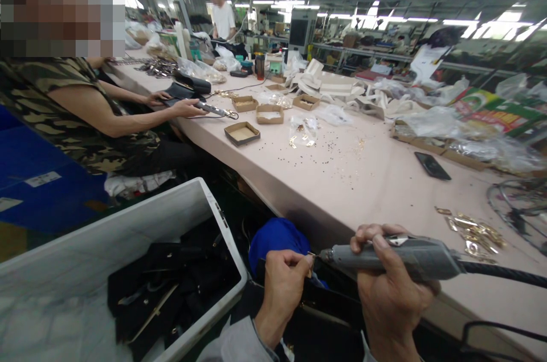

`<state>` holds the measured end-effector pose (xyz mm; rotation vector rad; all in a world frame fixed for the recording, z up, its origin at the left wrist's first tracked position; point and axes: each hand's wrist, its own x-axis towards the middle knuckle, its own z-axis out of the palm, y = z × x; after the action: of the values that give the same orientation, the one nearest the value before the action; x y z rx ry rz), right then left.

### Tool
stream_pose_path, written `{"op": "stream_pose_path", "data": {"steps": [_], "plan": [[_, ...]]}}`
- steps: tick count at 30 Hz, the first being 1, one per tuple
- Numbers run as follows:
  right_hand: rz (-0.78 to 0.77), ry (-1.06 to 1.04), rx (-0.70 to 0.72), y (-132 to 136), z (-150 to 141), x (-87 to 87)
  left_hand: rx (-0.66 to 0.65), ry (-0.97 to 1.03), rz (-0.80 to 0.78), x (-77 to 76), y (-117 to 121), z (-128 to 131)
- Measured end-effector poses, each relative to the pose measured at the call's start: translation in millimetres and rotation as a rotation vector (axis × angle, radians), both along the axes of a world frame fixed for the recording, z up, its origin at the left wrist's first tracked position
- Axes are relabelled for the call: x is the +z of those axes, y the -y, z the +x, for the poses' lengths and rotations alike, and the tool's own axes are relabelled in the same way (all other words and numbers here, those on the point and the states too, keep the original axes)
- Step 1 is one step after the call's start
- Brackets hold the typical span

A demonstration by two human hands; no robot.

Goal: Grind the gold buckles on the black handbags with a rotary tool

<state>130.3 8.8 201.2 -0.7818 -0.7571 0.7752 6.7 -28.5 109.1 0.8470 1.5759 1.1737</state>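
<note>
My right hand (391,288) is wrapped around a grey electric screwdriver (401,258), which lies level with its bit pointing left. A black cable (504,275) runs from its back end. Close to the bit, the thumb and fingers of my left hand (284,288) are pinched together. A tiny piece shows at those fingertips, too small to name. Below both hands, on my lap, is a black bag (325,319), partly hidden by my arms.
To my left stands a white plastic bin (205,196) with black bags (158,288) in it. The long table (273,179) bears small screws, cardboard trays (242,133), a phone (432,165) and gold fittings (476,234). A co-worker in camouflage (81,105) holds another screwdriver (211,108).
</note>
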Motion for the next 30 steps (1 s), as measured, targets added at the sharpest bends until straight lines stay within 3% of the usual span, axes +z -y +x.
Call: {"op": "stream_pose_path", "data": {"steps": [30], "plan": [[-0.072,-0.128,0.055,-8.4,7.5,-4.8,0.013,0.046,-0.003,8.7,2.2,-3.5]]}}
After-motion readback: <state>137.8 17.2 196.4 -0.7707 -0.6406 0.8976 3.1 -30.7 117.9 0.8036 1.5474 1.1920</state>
